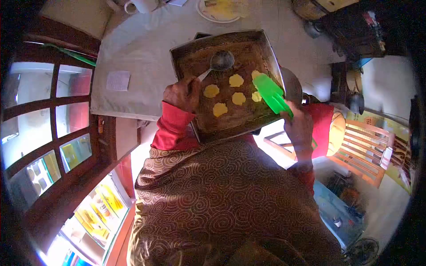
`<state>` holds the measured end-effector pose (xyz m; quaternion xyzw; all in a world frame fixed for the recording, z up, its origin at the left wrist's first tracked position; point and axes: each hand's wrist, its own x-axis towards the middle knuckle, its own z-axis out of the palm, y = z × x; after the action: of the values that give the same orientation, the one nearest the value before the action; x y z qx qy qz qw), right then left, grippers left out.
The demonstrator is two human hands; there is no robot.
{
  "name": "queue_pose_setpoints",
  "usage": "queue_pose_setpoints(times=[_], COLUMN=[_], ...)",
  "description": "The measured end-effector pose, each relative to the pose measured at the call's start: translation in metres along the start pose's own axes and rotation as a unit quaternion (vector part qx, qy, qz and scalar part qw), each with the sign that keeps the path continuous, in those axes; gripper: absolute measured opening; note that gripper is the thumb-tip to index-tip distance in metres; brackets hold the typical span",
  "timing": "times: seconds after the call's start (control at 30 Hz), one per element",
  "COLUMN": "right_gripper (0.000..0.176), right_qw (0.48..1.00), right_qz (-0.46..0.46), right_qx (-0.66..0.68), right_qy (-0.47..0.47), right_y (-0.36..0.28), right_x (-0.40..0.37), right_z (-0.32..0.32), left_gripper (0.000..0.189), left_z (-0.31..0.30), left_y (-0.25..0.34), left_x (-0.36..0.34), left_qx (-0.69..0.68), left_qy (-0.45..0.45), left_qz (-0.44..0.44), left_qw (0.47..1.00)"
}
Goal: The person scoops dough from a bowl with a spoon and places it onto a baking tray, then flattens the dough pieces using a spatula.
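A dark baking tray (217, 129) with raised metal sides lies in front of me, tilted slightly on the table edge. Several flat yellow pieces, one of them (236, 80) near the middle, are spread on its brown bottom. My left hand (183, 93) is closed around the handle of a metal spoon (222, 60), whose bowl is over the tray's upper part. My right hand (298, 126) grips a bright green spatula (270, 91). The spatula's blade is at the tray's right side, beside two of the yellow pieces and partly covering one.
The pale table (137, 48) bears a paper (118, 80) at left, a white mug (142, 5) and a plate (218, 18) with yellow stuff at the far edge. A wooden chair (361, 150) stands at right. Dark objects line the far right.
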<state>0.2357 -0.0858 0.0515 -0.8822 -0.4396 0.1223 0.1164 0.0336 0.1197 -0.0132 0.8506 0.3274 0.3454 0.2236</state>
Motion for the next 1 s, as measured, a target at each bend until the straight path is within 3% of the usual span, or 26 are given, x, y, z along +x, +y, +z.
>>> queue_pose_setpoints(times=[0.13, 0.23, 0.37, 0.43, 0.5, 0.53, 0.63, 0.67, 0.8, 0.9, 1.0], right_gripper=[0.042, 0.046, 0.047, 0.047, 0.044, 0.043, 0.037, 0.033, 0.032, 0.030, 0.029], right_qw=[0.999, 0.999, 1.000, 0.999, 1.000, 0.999, 0.993, 0.997, 0.999, 0.999, 0.999], right_qz=[0.014, 0.015, 0.010, -0.031, 0.016, 0.038, -0.056, -0.014, -0.016, -0.007, -0.006], right_qx=[0.030, -0.042, 0.000, -0.018, -0.014, -0.012, -0.039, -0.048, -0.039, -0.036, -0.026], right_qy=[0.002, 0.002, 0.003, 0.033, -0.004, -0.023, 0.092, 0.063, 0.027, 0.018, 0.025], right_y=[-0.002, -0.007, -0.002, 0.004, 0.000, -0.001, 0.016, 0.016, 0.008, 0.006, 0.013], right_x=[0.002, 0.005, 0.001, 0.002, 0.001, 0.000, -0.003, -0.006, 0.000, -0.004, -0.007], right_z=[-0.001, 0.007, 0.003, 0.010, 0.001, -0.002, 0.001, 0.000, 0.006, 0.003, 0.004], left_gripper=[0.013, 0.013, 0.011, 0.011, 0.011, 0.011, 0.011, 0.011, 0.013, 0.014, 0.015], left_z=[0.001, 0.005, 0.004, 0.004, 0.001, 0.000, -0.002, -0.004, -0.002, 0.002, -0.001], left_y=[-0.005, -0.006, -0.007, -0.004, -0.002, -0.002, 0.000, 0.002, 0.002, -0.007, 0.001], left_x=[-0.002, -0.002, -0.004, -0.003, 0.003, 0.003, 0.003, 0.004, 0.003, -0.002, 0.000], left_qx=[-0.012, 0.021, 0.040, 0.010, -0.062, -0.043, -0.012, -0.015, -0.005, 0.007, 0.023], left_qy=[-0.032, -0.034, -0.016, -0.027, -0.061, -0.067, -0.078, -0.077, -0.087, -0.047, -0.038], left_qz=[0.003, -0.001, 0.013, -0.017, -0.091, -0.086, -0.076, -0.074, -0.088, -0.001, -0.029], left_qw=[0.999, 0.999, 0.999, 0.999, 0.992, 0.993, 0.994, 0.994, 0.992, 0.999, 0.999])
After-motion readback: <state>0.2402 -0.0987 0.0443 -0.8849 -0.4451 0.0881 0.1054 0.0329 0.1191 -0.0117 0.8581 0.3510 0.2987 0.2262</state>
